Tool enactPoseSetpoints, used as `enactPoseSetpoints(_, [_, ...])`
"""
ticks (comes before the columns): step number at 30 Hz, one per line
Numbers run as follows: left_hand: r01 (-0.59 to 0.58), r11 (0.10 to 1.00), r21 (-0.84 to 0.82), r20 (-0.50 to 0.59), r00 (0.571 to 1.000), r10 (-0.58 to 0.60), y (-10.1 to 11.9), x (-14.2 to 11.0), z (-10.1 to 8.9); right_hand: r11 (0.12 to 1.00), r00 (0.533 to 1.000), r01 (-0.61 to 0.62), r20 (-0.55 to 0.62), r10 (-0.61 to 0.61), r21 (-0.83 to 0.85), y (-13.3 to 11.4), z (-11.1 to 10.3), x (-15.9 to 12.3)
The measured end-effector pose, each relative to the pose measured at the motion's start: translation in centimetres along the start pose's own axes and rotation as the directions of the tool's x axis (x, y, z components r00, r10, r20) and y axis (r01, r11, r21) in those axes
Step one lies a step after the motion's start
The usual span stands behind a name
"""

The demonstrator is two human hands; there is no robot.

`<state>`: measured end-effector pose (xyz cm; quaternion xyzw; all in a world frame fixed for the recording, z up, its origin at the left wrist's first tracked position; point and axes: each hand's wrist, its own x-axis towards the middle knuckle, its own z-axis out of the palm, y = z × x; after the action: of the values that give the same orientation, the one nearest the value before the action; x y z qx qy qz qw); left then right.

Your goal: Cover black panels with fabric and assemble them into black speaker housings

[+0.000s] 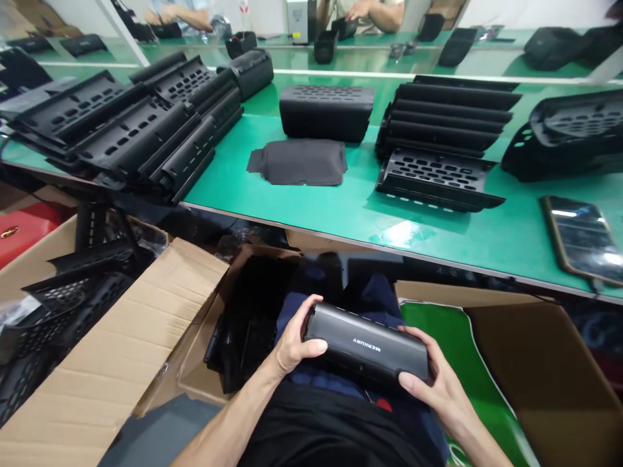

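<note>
Over my lap I hold a black plastic speaker housing marked MERKURY, the lettering upside down from here. Around its left end my left hand is closed, thumb on the near face. At the opposite end my right hand grips it the same way, thumb along the lower edge. The housing's underside is hidden. Beyond it, on the green bench, a slotted black housing stands behind a flat dark-grey sheet.
Stacked slotted black shells cover the bench's left; more shells stand right of centre. A phone lies near the right edge. Open cardboard boxes flank my legs; the left box holds black parts. People's hands show across the bench.
</note>
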<state>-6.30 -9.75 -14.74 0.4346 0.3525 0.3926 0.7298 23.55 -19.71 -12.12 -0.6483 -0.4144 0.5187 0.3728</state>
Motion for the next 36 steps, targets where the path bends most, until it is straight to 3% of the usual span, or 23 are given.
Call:
enactPoseSetpoints(4, [0.007, 0.999, 0.037, -0.048, 0.999, -0.005, 0.1, 0.1, 0.0, 0.999, 0.999, 0.017, -0.028, -0.018, -0.034, 0.0, -0.1, 0.6])
enactPoseSetpoints(7, [0.045, 0.999, -0.027, -0.074, 0.996, -0.047, -0.2, -0.2, 0.3, 0.992, 0.999, 0.022, -0.044, -0.027, -0.121, -0.4, -0.8, 0.9])
enactPoseSetpoints(10, [0.035, 0.996, -0.082, -0.033, 0.999, -0.038, -0.5, -0.6, 0.7, 0.987, 0.999, 0.027, -0.04, -0.034, -0.156, -1.9, -1.1, 0.4])
enactPoseSetpoints(14, [0.024, 0.999, -0.028, 0.022, 0.999, -0.023, -0.1, -0.6, 1.2, 0.985, 0.994, 0.011, -0.102, -0.029, -0.172, -3.5, -1.0, -0.5])
enactPoseSetpoints(19, [0.018, 1.0, 0.024, -0.028, 0.999, -0.018, -1.1, -0.3, 1.8, 0.983, 0.988, -0.029, -0.156, 0.001, -0.18, -1.9, -0.6, -1.0])
enactPoseSetpoints(23, [0.091, 0.996, 0.011, -0.08, 0.993, -0.09, -2.9, 0.0, 1.6, 0.99, 0.985, -0.085, -0.157, 0.066, -0.113, -0.5, -0.6, -0.7])
enactPoseSetpoints(25, [0.111, 0.993, 0.024, -0.045, 0.993, -0.11, -3.0, 0.3, 1.1, 0.99, 0.983, -0.128, -0.138, 0.119, -0.059, -0.4, -1.0, -0.2])
enactPoseSetpoints(30, [0.157, 0.986, 0.059, 0.146, 0.976, -0.164, -0.7, 1.2, 0.3, 0.94, 0.961, -0.264, -0.022, 0.275, 0.216, -1.2, -2.4, 0.9])
enactPoseSetpoints(33, [0.145, 0.984, 0.105, 0.128, 0.979, -0.158, 0.7, 1.5, 0.9, 0.913, 0.951, -0.299, 0.003, 0.31, 0.277, -1.4, -3.1, 0.8])
enactPoseSetpoints(36, [0.134, 0.977, 0.168, 0.09, 0.984, -0.151, 1.0, 1.6, 1.8, 0.939, 0.96, -0.266, -0.03, 0.279, 0.22, -1.2, -3.2, 0.2])
